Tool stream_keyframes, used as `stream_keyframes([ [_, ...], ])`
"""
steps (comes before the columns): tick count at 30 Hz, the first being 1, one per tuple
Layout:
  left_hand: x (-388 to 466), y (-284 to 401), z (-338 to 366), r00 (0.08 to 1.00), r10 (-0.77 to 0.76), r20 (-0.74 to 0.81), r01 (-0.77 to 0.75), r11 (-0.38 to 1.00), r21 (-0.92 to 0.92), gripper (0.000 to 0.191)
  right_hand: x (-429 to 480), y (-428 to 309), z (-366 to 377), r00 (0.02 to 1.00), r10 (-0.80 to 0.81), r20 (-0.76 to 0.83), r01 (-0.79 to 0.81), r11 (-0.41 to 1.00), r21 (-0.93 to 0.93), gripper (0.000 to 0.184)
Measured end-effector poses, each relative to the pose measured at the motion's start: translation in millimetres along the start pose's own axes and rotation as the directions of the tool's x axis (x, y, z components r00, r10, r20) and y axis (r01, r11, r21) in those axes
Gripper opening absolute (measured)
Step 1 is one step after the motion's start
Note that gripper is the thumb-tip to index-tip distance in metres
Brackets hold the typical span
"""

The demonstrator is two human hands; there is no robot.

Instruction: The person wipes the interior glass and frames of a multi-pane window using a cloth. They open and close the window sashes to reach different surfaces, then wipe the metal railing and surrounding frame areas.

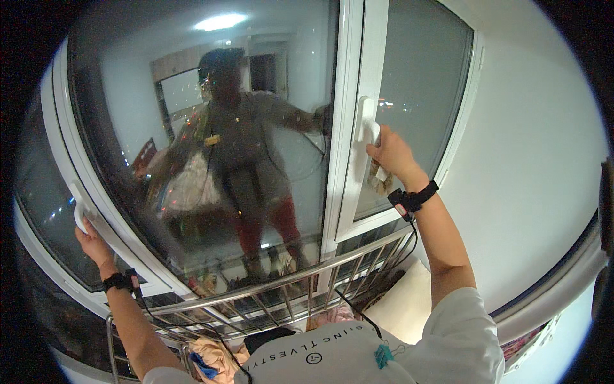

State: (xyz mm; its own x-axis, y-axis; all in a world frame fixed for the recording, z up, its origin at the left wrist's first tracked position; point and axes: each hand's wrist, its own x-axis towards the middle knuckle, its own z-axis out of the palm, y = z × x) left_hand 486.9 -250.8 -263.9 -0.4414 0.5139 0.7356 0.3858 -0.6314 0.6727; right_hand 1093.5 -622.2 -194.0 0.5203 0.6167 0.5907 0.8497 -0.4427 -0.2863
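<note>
At the far left, my left hand [93,242] is closed around the lower part of a white window handle [79,214], which hangs downward on the left casement frame. My right hand [394,151] grips another white window handle [367,117] on the right casement sash [352,206]; its lever is partly hidden by my fingers. Both sashes appear to sit against their frames, though I cannot tell whether they are latched. Between them stands a large dark glass pane [192,230], which mirrors a person and the room.
A metal guard railing [268,283] crosses in front of the window below my hands. Behind it lie a cream cushion [403,297] and crumpled peach cloth [216,357]. Black cables run from the wristbands [422,195]. A white wall [523,158] borders the right side.
</note>
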Motion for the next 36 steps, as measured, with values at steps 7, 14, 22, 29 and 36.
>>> stream_keyframes([
  [7, 4.5, -14.2, -2.1, 0.999, -0.030, 0.043, 0.030, 0.999, 0.014, 0.043, -2.5, -3.4, -8.6, 0.999, -0.038, 0.026, 0.040, 0.997, -0.070, 0.038],
  [14, 8.1, -23.7, -3.4, 0.996, 0.082, 0.031, -0.084, 0.995, 0.063, 0.042, 3.7, 6.6, -20.5, 0.947, -0.318, -0.045, 0.242, 0.800, -0.549, 0.019],
  [22, 6.6, -26.2, -0.4, 0.998, 0.057, 0.015, -0.058, 0.998, 0.031, 0.045, 15.6, 8.0, -44.2, 0.858, -0.514, 0.017, 0.397, 0.642, -0.656, 0.018],
  [29, 11.4, -31.2, 0.6, 0.997, 0.065, 0.032, -0.067, 0.996, 0.057, 0.045, 6.6, -7.9, -37.6, 0.939, -0.342, -0.014, 0.265, 0.750, -0.606, 0.022],
  [36, 11.6, -31.3, 0.3, 0.999, 0.043, 0.012, -0.044, 0.994, 0.100, 0.044, -8.7, -10.4, -42.8, 0.928, -0.358, -0.100, 0.261, 0.820, -0.509, 0.015],
])
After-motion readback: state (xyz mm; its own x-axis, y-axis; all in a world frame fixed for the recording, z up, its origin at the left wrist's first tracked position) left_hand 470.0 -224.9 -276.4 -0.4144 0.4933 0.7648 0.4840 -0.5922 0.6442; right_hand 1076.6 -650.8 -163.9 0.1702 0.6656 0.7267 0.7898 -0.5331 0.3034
